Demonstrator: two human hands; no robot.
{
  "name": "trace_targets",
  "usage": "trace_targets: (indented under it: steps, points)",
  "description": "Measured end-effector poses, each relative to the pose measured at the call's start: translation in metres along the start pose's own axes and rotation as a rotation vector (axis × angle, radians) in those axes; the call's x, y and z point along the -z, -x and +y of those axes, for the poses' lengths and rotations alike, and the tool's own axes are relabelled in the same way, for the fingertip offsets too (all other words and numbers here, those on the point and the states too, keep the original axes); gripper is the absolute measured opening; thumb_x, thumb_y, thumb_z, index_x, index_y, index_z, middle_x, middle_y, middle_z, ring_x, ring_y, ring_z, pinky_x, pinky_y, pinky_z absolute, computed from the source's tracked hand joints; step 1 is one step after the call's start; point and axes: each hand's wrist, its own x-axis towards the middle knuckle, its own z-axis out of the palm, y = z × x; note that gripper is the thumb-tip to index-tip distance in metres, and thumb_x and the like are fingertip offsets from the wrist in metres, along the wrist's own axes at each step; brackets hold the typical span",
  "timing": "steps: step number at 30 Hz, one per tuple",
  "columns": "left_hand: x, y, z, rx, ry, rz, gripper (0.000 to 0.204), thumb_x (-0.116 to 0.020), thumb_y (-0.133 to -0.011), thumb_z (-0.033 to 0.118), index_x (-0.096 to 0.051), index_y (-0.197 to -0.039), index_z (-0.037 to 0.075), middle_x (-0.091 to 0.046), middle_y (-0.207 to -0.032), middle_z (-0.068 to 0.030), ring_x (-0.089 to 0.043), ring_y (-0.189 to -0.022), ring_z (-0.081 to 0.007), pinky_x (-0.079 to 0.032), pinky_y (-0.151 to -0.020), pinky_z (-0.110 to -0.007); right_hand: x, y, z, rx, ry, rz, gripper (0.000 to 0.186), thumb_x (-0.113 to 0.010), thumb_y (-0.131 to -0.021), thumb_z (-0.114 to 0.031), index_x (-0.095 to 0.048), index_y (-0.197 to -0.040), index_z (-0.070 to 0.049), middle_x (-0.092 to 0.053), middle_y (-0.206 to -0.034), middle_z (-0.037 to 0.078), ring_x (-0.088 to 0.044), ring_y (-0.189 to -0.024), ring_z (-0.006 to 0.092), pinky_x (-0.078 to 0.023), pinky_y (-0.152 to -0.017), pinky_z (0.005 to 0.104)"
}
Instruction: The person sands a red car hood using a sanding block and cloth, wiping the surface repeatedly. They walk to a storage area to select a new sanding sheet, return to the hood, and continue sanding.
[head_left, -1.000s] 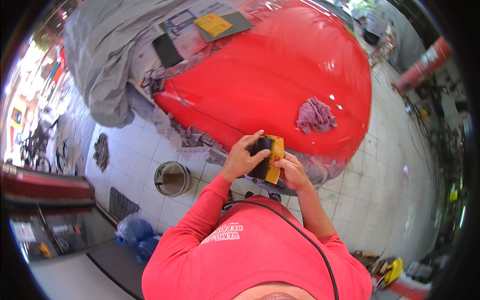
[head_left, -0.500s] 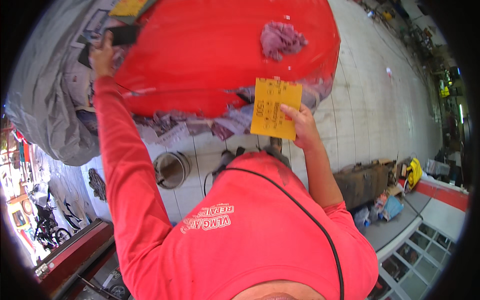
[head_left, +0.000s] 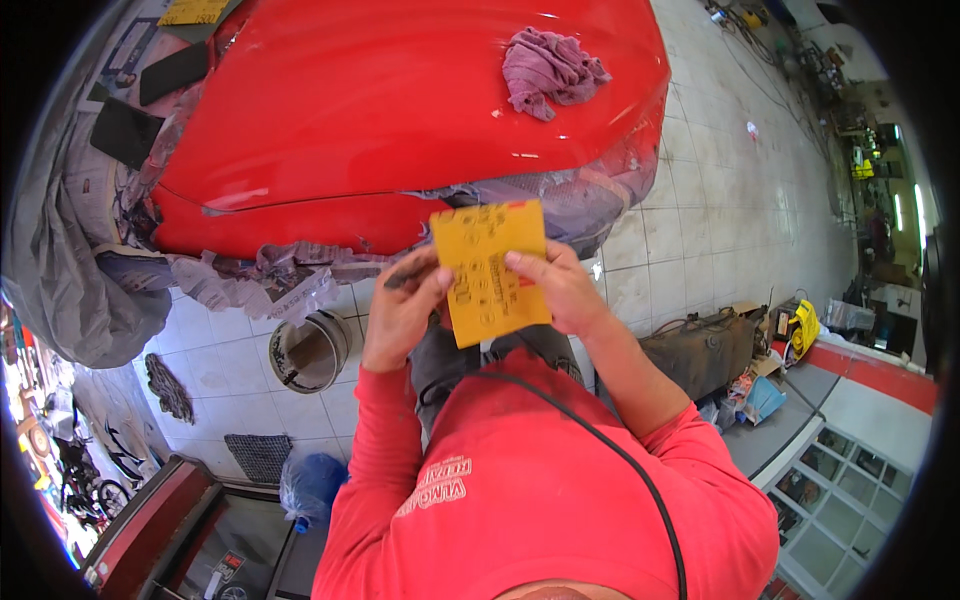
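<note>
In front of my body, my right hand grips a yellow sheet of sandpaper by its right side, the thumb lying over its printed face. My left hand is closed at the sheet's left edge, thumb against it. A small dark flat piece shows between its fingers; its kind is hard to make out. Beyond the hands lies a glossy red car panel, with a crumpled mauve cloth on its right part. Left of the panel rest a black oblong pad and a dark square sheet.
Newspaper masking hangs along the panel's near edge, and a grey cover drapes at left. On the tiled floor stands a bucket. A dark rag lies left of it. Another yellow sheet sits far left.
My left hand has come back from the dark pads at the panel's left to the yellow sheet. The right hand has brought the sheet left and closer. The view has shifted too.
</note>
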Motion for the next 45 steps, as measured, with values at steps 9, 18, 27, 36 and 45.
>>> trace_targets:
  steps: [9, 18, 27, 36, 45]
  points:
    - [0.048, 0.052, -0.046, -0.045, -0.087, 0.183, 0.028, -0.062, -0.093, -0.004, -0.075, -0.117, -0.008, -0.069, -0.094, -0.0102, -0.062, -0.079, -0.0154, -0.047, -0.068, -0.028, 0.028, -0.057, 0.060, -0.253, 0.285, -0.430, 0.026, -0.063, -0.106, -0.008, -0.067, -0.131, -0.007, -0.072, -0.112, 0.001, -0.065, -0.101, 0.0066, -0.053, -0.087, 0.0246]
    - [0.011, 0.063, -0.132, -0.062, 0.335, 0.493, 0.027, -0.063, -0.096, -0.001, -0.071, -0.119, -0.012, -0.070, -0.108, -0.0114, -0.065, -0.096, -0.0145, -0.048, -0.084, -0.025, 0.063, -0.087, 0.064, -0.085, 0.633, -0.709, 0.034, -0.052, -0.091, 0.005, -0.074, -0.113, -0.006, -0.075, -0.111, 0.003, -0.069, -0.095, 0.0127, -0.054, -0.086, 0.0298]
    - [0.028, 0.063, -0.232, -0.045, 0.418, 0.605, 0.029, -0.063, -0.096, 0.002, -0.068, -0.121, -0.010, -0.070, -0.108, -0.0105, -0.067, -0.096, -0.0167, -0.053, -0.090, -0.029, 0.081, -0.090, 0.093, 0.077, 0.916, -0.774, 0.037, -0.051, -0.088, 0.005, -0.073, -0.114, -0.008, -0.075, -0.097, 0.011, -0.073, -0.093, 0.0330, -0.056, -0.086, 0.0413]
    - [0.035, 0.081, -0.304, 0.011, 0.408, 0.603, 0.029, -0.065, -0.097, -0.001, -0.067, -0.125, -0.010, -0.075, -0.108, -0.0091, -0.071, -0.090, -0.0168, -0.056, -0.082, -0.030, 0.087, -0.093, 0.107, -0.067, 1.081, -0.759, 0.036, -0.049, -0.092, 0.001, -0.071, -0.117, -0.013, -0.074, -0.087, 0.016, -0.072, -0.078, 0.0359, -0.054, -0.076, 0.0469]
    - [0.042, 0.065, -0.265, 0.103, 0.014, 0.610, 0.041, -0.053, -0.097, -0.008, -0.060, -0.137, -0.010, -0.070, -0.120, -0.0189, -0.071, -0.108, -0.0239, -0.065, -0.076, -0.038, 0.111, -0.090, 0.129, 0.033, 1.261, -0.821, 0.028, -0.056, -0.091, -0.002, -0.069, -0.115, -0.009, -0.072, -0.109, 0.013, -0.069, -0.098, 0.0385, -0.054, -0.084, 0.0493]
